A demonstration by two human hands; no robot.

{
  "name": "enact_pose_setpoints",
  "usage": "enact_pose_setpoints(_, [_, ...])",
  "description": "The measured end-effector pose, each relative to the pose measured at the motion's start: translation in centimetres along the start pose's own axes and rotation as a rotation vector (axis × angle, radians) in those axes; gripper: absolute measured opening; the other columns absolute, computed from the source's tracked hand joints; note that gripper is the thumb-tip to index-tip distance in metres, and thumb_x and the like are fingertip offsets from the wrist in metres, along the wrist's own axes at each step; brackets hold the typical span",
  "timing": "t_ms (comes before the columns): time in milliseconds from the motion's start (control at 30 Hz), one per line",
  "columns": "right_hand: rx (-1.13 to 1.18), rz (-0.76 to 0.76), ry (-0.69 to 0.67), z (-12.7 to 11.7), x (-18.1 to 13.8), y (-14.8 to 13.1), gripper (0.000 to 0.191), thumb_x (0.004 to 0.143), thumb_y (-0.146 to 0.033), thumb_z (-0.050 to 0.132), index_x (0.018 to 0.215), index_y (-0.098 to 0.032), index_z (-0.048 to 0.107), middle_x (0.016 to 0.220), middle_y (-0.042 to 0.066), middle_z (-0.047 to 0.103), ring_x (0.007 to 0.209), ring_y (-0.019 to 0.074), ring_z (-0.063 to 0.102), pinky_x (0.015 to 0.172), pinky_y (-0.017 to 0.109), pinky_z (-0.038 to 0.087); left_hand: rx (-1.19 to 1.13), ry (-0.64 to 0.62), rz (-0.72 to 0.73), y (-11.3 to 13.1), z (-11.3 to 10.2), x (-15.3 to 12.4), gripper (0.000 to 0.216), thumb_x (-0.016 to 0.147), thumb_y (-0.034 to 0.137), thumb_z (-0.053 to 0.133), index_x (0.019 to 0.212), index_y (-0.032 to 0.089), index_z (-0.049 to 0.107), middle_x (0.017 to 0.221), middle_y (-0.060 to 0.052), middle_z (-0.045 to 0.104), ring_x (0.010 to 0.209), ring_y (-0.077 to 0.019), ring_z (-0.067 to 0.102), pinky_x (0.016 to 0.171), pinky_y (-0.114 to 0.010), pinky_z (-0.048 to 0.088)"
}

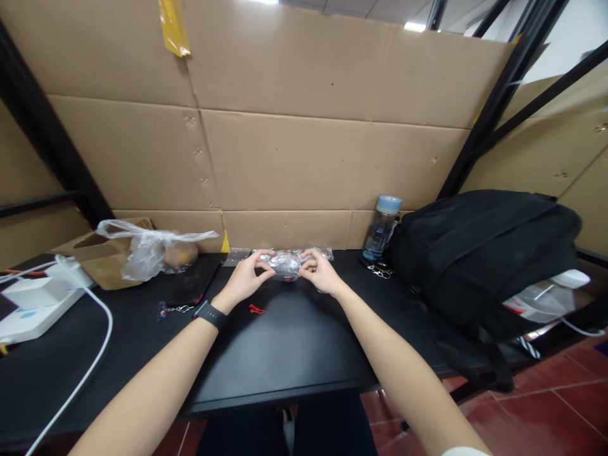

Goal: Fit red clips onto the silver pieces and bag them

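At the back of the black desk, a shiny clear plastic packet (286, 262) with small red marks lies between my two hands. My left hand (247, 276), with a dark watch on its wrist, pinches the packet's left end between thumb and fingers. On the right end, my right hand (321, 273) has its thumb and fingers closed the same way. More clear wrapping (325, 253) with red spots shows behind the hands along the cardboard wall. What the packet contains is too small to make out. A short red cord (256, 309) lies in front of my left hand.
A black backpack (484, 253) and a blue-lidded bottle (380, 228) stand to the right. Leftward are a knotted plastic bag (152, 250), a brown paper bag (102, 256), a keychain (164, 310) and a white power strip (40, 310) with cable. Cardboard (285, 164) closes the back.
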State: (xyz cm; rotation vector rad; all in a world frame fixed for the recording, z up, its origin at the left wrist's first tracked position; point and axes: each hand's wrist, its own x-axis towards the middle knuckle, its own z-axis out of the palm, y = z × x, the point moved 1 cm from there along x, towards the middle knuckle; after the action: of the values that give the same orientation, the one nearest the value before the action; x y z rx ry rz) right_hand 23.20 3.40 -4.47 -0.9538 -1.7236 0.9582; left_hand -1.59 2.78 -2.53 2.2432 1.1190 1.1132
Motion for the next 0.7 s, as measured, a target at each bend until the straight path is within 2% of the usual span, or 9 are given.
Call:
enact_pose_setpoints(67, [-0.005, -0.04, 0.011, -0.1, -0.1, -0.3, 0.039, 0.076, -0.025, 0.067, 0.108, -0.024, 0.044, 0.071, -0.006, 0.066, 0.061, 0.0127, 0.06, 0.06, 0.022, 0.042, 0.06, 0.009, 0.057, 0.8, -0.5, 0.0, 0.041, 0.087, 0.033, 0.065, 0.126, 0.026, 0.055, 0.089, 0.0, 0.076, 0.092, -0.0212, 0.071, 0.091, -0.032, 0.047])
enact_pose_setpoints(133, [-0.009, -0.064, 0.013, -0.1, -0.1, -0.6, 0.041, 0.077, -0.025, 0.066, 0.111, -0.025, 0.042, 0.071, -0.006, 0.065, 0.06, 0.0124, 0.059, 0.06, 0.022, 0.042, 0.096, 0.006, 0.075, 1.3, -0.6, -0.1, 0.04, 0.088, 0.031, 0.063, 0.127, 0.026, 0.054, 0.088, 0.001, 0.076, 0.081, -0.0193, 0.07, 0.085, -0.03, 0.048])
enact_pose_setpoints(233, [-0.009, -0.064, -0.009, -0.1, -0.2, -0.7, 0.04, 0.077, -0.023, 0.065, 0.111, -0.025, 0.046, 0.07, -0.006, 0.064, 0.06, 0.0123, 0.057, 0.06, 0.022, 0.042, 0.092, -0.022, 0.016, 1.3, -0.3, -0.2, 0.04, 0.089, 0.03, 0.06, 0.128, 0.025, 0.053, 0.089, 0.002, 0.075, 0.056, -0.0133, 0.06, 0.069, -0.026, 0.046])
enact_pose_setpoints(300, [-0.04, -0.03, -0.045, -0.1, -0.2, -0.7, 0.029, 0.077, -0.02, 0.064, 0.104, -0.022, 0.055, 0.067, -0.005, 0.063, 0.06, 0.0121, 0.057, 0.061, 0.022, 0.042, 0.095, -0.079, -0.033, 1.0, 0.1, -0.3, 0.034, 0.088, 0.03, 0.059, 0.121, 0.025, 0.059, 0.089, 0.003, 0.075, 0.051, -0.0116, 0.055, 0.064, -0.025, 0.044])
enact_pose_setpoints(400, [-0.137, 0.028, -0.15, -0.1, -0.3, -0.7, 0.02, 0.076, -0.017, 0.06, 0.094, -0.017, 0.069, 0.066, -0.002, 0.064, 0.059, 0.0116, 0.056, 0.061, 0.023, 0.042, 0.093, -0.215, -0.058, 0.3, 0.4, -0.4, 0.031, 0.084, 0.028, 0.06, 0.114, 0.023, 0.068, 0.087, 0.001, 0.076, 0.062, -0.0137, 0.061, 0.068, -0.024, 0.044])
enact_pose_setpoints(533, [-0.282, 0.071, -0.304, 0.0, -0.8, -0.9, 0.03, 0.074, -0.013, 0.059, 0.099, -0.016, 0.076, 0.07, 0.0, 0.069, 0.059, 0.0116, 0.057, 0.06, 0.022, 0.043, 0.119, -0.383, -0.049, 0.0, 0.3, -0.6, 0.033, 0.085, 0.028, 0.06, 0.115, 0.025, 0.072, 0.084, 0.001, 0.076, 0.076, -0.0159, 0.067, 0.077, -0.024, 0.044])
enact_pose_setpoints(600, [-0.382, 0.073, -0.324, 0.1, -1.1, -1.2, 0.033, 0.074, -0.011, 0.058, 0.101, -0.016, 0.077, 0.07, 0.0, 0.069, 0.058, 0.0115, 0.057, 0.06, 0.022, 0.043, 0.179, -0.421, -0.025, 0.1, 0.4, -0.7, 0.03, 0.087, 0.03, 0.059, 0.113, 0.027, 0.074, 0.084, 0.001, 0.075, 0.078, -0.0158, 0.067, 0.082, -0.026, 0.043])
enact_pose_setpoints(700, [-0.569, 0.01, -0.319, 0.3, -1.3, -1.8, 0.032, 0.075, -0.01, 0.058, 0.1, -0.016, 0.078, 0.07, 0.001, 0.068, 0.061, 0.012, 0.056, 0.063, 0.023, 0.042, 0.311, -0.404, 0.029, 0.4, 0.7, -0.8, 0.027, 0.092, 0.038, 0.055, 0.109, 0.031, 0.076, 0.096, -0.002, 0.073, 0.094, -0.019, 0.066, 0.088, -0.03, 0.041])
